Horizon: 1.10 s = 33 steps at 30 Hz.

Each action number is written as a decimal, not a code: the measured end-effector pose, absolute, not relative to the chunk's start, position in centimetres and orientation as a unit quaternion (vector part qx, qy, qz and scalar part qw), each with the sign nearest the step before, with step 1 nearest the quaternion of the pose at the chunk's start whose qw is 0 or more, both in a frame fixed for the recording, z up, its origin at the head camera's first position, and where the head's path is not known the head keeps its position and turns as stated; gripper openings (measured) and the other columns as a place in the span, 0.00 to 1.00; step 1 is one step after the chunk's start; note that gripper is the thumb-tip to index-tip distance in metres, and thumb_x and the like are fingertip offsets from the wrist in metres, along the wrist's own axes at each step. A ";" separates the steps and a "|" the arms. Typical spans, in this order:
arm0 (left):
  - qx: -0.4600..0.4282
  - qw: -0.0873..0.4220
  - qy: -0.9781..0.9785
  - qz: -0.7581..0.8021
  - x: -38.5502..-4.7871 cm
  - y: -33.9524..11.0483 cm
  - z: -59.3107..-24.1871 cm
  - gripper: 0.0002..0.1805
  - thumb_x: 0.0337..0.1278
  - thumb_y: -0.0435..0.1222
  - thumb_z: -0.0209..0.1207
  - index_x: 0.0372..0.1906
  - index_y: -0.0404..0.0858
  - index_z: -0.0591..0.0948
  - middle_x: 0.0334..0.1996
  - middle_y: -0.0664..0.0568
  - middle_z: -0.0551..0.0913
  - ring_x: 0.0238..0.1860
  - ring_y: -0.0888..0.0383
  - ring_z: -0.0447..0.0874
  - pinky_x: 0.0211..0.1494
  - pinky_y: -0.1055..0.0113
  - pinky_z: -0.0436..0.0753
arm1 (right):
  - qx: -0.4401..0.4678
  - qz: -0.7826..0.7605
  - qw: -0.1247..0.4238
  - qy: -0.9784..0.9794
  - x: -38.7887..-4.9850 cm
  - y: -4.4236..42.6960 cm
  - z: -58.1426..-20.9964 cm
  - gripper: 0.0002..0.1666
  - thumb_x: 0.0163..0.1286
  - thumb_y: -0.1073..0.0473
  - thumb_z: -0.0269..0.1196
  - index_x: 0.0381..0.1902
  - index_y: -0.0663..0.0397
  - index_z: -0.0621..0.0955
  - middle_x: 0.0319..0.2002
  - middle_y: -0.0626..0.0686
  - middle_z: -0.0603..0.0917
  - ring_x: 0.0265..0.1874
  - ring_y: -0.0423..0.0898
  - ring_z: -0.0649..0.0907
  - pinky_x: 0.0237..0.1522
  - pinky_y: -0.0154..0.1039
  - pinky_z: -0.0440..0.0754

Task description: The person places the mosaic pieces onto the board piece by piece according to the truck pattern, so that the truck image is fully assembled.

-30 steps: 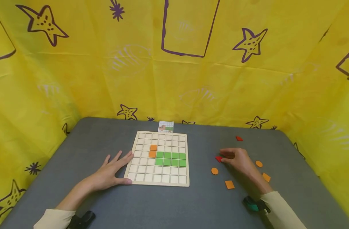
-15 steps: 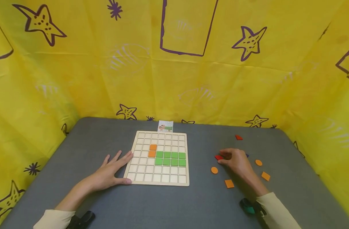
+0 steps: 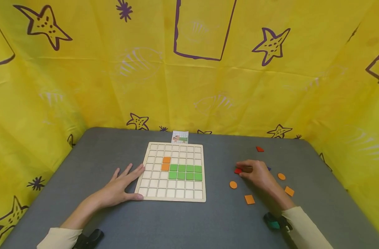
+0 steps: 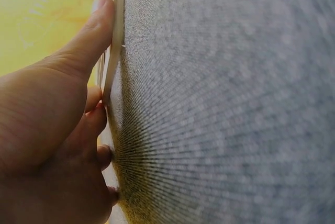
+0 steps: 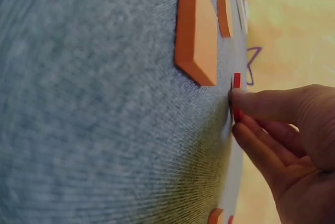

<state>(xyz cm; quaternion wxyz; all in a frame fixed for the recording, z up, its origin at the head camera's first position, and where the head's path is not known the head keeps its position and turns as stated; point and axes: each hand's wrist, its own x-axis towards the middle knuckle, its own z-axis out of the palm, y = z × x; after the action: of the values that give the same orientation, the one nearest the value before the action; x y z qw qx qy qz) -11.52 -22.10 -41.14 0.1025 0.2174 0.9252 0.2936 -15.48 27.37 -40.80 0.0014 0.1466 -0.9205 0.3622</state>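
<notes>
My left hand (image 3: 116, 192) rests with fingers spread at the left edge of a pale wooden grid board (image 3: 178, 200). Its thumb touches the board's near left corner, seen also in the left wrist view along the board's edge (image 4: 112, 67). On the board, two orange square tiles (image 3: 166, 163) and several green square tiles (image 3: 185, 172) fill some cells. To the right of the board, my right hand (image 3: 258, 174) pinches a small red tile (image 3: 238, 171) between thumb and fingers, low at the tabletop. In the right wrist view the thumb partly covers this red tile (image 5: 237, 80).
A picture card (image 3: 179, 137) lies behind the board. Around my right hand are orange round tiles (image 3: 233, 185), orange squares (image 3: 249, 199), another red tile (image 3: 259, 149) and a partly hidden blue tile (image 3: 269, 168). A yellow cloth (image 3: 183, 90) hangs behind the grey table (image 3: 177, 224).
My right hand shifts slightly around the red tile, which turns a little under its fingers. A blue tile has come into sight behind that hand. The left hand stays put.
</notes>
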 end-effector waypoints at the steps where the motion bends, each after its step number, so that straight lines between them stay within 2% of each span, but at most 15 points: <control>1: 0.217 0.102 0.926 0.293 -11.5 -22.1 -41.2 0.56 0.44 0.60 0.68 0.76 0.40 0.59 0.76 0.42 0.55 0.75 0.30 0.39 0.67 0.30 0.32 | 0.149 0.361 0.003 -0.920 -15.5 27.4 -40.7 0.22 0.57 0.71 0.70 0.51 0.66 0.84 0.48 0.61 0.86 0.48 0.56 0.85 0.46 0.46 0.84; 7: 0.217 0.101 0.926 0.291 -11.6 -22.1 -41.3 0.56 0.43 0.61 0.68 0.76 0.41 0.59 0.76 0.43 0.55 0.75 0.30 0.39 0.67 0.29 0.32 | 0.166 0.349 0.019 -0.922 -16.0 26.6 -40.2 0.22 0.56 0.70 0.71 0.50 0.65 0.84 0.46 0.60 0.87 0.46 0.55 0.86 0.45 0.46 0.84; 14: 0.220 0.099 0.926 0.292 -11.4 -22.2 -41.5 0.56 0.43 0.61 0.68 0.76 0.40 0.59 0.76 0.42 0.56 0.75 0.30 0.39 0.67 0.29 0.32 | 0.185 0.374 0.007 -0.909 -16.6 24.9 -39.8 0.21 0.57 0.71 0.70 0.50 0.70 0.83 0.47 0.63 0.86 0.45 0.57 0.86 0.44 0.45 0.84; 33: 0.215 0.101 0.926 0.292 -11.5 -22.2 -41.2 0.56 0.44 0.60 0.68 0.76 0.41 0.59 0.76 0.43 0.55 0.75 0.31 0.39 0.67 0.29 0.31 | 0.226 0.357 0.007 -0.906 -17.7 19.9 -39.2 0.20 0.57 0.71 0.71 0.49 0.65 0.85 0.46 0.58 0.87 0.46 0.53 0.86 0.49 0.48 0.83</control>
<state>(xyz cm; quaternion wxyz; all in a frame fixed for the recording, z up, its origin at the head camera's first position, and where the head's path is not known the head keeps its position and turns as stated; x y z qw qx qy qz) -11.49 -22.23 -41.24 0.1009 0.2150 0.9264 0.2921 -17.74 19.88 -39.22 0.0067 0.2256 -0.9064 0.3570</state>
